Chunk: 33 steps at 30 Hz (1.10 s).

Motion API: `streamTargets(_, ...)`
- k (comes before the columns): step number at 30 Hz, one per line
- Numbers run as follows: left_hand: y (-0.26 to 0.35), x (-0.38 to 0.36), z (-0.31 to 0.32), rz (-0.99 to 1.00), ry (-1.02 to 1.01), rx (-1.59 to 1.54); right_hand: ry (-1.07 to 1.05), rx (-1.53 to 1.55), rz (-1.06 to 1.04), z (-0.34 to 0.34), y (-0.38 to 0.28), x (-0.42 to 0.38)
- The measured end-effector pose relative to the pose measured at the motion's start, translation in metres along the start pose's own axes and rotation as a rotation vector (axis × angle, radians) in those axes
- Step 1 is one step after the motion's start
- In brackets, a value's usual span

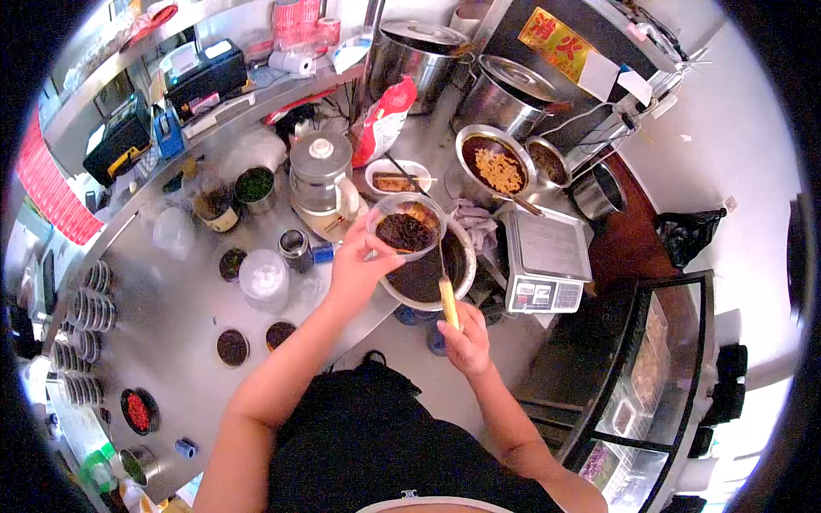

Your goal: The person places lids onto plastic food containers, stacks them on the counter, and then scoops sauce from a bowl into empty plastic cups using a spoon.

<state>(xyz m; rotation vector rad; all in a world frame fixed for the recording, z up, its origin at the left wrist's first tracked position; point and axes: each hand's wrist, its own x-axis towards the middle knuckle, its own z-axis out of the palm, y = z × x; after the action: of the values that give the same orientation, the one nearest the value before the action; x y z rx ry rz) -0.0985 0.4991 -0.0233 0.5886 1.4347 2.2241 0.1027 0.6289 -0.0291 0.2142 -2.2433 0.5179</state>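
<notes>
My left hand [357, 267] grips a clear plastic bowl [396, 203] by its near side, fingers and thumb on the rim. Dark, chunky sauce [404, 232] lies in it, with reddish oil at the edge. My right hand [467, 340] is closed around a yellow-handled utensil [448, 301]. Its thin metal shaft runs up beside the bowl, and its head cannot be made out. Below both hands is a large pot [469, 286] of dark sauce, partly covered by the bowl. A grey cloth [472, 224] lies against the pot's far right side.
A digital scale [547, 256] stands right of the pot. Behind are a pan [487, 134] of dark red sauce with yellowish pieces, a glass kettle [321, 184] and tall lidded steel pots [505, 94]. Stacked plastic tubs [263, 278] and sauce containers [233, 348] sit left on the steel counter [180, 325].
</notes>
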Motion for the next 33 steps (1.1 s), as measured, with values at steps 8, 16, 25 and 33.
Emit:
streamTargets(8,0.010,-0.007,-0.013,0.020,0.027,0.046,0.045,-0.004,-0.074,0.013,-0.002,0.001)
streamTargets(16,0.010,-0.010,-0.018,0.032,0.050,0.004,0.088,-0.002,-0.054,0.027,-0.011,0.001)
streamTargets(25,0.011,-0.008,-0.019,0.113,0.057,0.051,0.255,0.289,0.238,0.026,-0.025,0.008)
streamTargets(33,0.019,-0.012,-0.047,0.487,0.076,0.799,0.716,1.375,1.125,0.024,-0.045,0.052)
